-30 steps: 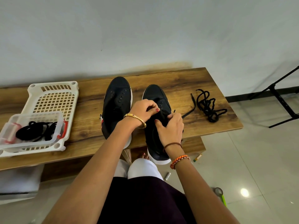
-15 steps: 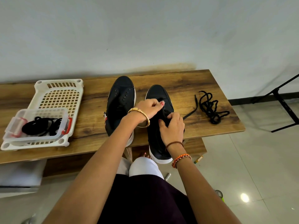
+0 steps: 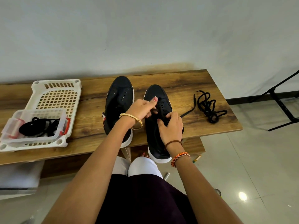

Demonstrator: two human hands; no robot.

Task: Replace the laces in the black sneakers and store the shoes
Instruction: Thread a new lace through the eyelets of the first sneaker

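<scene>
Two black sneakers with white soles stand side by side on a wooden bench (image 3: 186, 78), toes toward the wall. The left sneaker (image 3: 119, 101) has bare eyelets. Both hands work over the right sneaker (image 3: 155, 94), whose heel juts past the bench's front edge. My left hand (image 3: 142, 109) pinches a black lace at the eyelets. My right hand (image 3: 171, 126) grips the same lace at the shoe's tongue; its free end (image 3: 188, 111) trails right across the wood. A loose black lace (image 3: 208, 107) lies tangled at the right.
A white lattice basket (image 3: 56, 96) sits at the bench's left, with a clear lidded box (image 3: 32, 126) of black laces on it. A black stand (image 3: 281, 104) is on the tiled floor at the right. Small items lie on the floor under the bench.
My left hand has slid a little toward the toe and its index finger has lifted. My right hand stays on the lace at the tongue. The camera view shifted slightly.
</scene>
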